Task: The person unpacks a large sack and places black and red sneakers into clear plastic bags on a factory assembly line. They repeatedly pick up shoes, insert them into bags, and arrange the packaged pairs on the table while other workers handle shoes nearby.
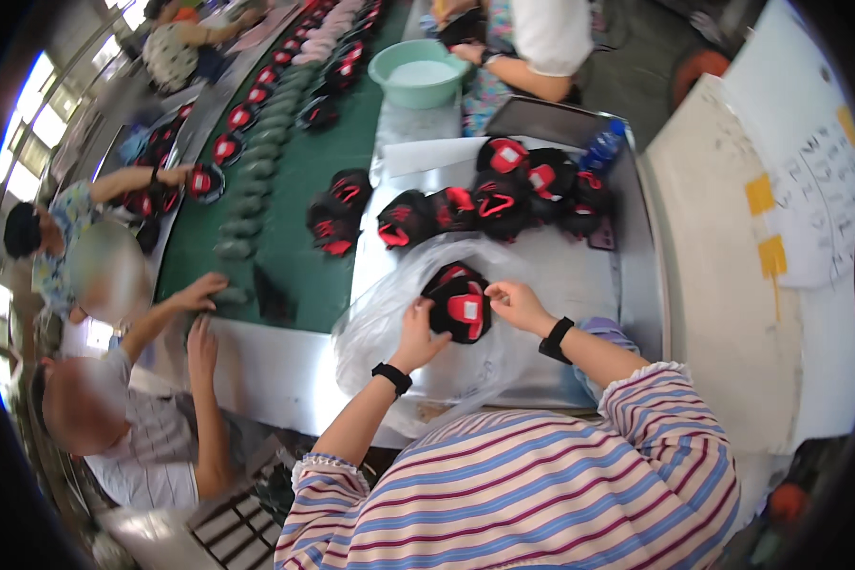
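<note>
A black-and-red cap (464, 313) lies in front of me on a clear plastic bag (375, 328), apparently stacked on another cap of the same colours. My left hand (418, 337) grips its left edge, thumb and fingers around the rim. At the cap's right edge is my right hand (518, 306), fingers curled together in a pinch. Whatever its fingertips hold is too small to make out. Beyond the bag stand several more black-and-red caps (499, 204) in a cluster on the metal table (579, 285).
A green conveyor belt (294, 171) carries rows of caps on the left. Workers sit along it, one with hands (199, 294) near my table. At the back are a light-green basin (418, 76) and another person's arm. A blue bottle (603, 142) stands by the raised right edge.
</note>
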The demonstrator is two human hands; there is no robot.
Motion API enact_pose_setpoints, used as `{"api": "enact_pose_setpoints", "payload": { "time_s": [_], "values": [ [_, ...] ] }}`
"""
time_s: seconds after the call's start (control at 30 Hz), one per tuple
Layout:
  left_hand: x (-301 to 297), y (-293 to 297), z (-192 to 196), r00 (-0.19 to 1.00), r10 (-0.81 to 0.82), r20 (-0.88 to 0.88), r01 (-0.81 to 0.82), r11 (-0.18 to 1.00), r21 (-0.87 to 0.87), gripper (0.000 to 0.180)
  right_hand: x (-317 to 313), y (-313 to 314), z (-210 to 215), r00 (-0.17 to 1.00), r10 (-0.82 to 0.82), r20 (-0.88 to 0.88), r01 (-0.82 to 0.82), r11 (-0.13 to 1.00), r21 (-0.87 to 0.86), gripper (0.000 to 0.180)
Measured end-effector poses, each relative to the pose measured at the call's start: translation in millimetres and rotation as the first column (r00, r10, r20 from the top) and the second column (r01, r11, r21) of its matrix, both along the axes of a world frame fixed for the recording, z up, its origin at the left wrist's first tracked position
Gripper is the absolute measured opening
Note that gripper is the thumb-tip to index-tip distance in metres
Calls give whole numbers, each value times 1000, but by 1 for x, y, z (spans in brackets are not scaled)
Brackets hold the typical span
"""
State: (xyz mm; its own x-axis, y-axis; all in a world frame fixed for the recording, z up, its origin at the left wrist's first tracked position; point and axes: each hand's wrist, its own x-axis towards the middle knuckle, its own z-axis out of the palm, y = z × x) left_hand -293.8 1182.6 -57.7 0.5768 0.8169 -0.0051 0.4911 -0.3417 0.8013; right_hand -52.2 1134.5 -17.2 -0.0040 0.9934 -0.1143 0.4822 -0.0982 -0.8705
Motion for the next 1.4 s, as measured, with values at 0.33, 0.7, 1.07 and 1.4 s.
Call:
{"api": "enact_pose_setpoints", "payload": {
  "time_s": [0.33,0.7,1.07,1.4],
  "values": [
    [45,85,-21,948,-108,-300,69,988,-136,77,-4,-7,-4,980,97,174,-90,995,-51,62],
    [8,-22,83,906,-417,-71,421,903,80,38,55,41,-33,895,-32,445,-11,995,95,63],
    [-88,-13,187,864,242,442,-500,531,684,14,89,-10,28,187,885,427,-328,466,-822,60],
    [-26,-40,167,783,296,547,-554,733,396,56,-79,5,96,358,-34,-933,-538,810,-236,62]
  ]
}}
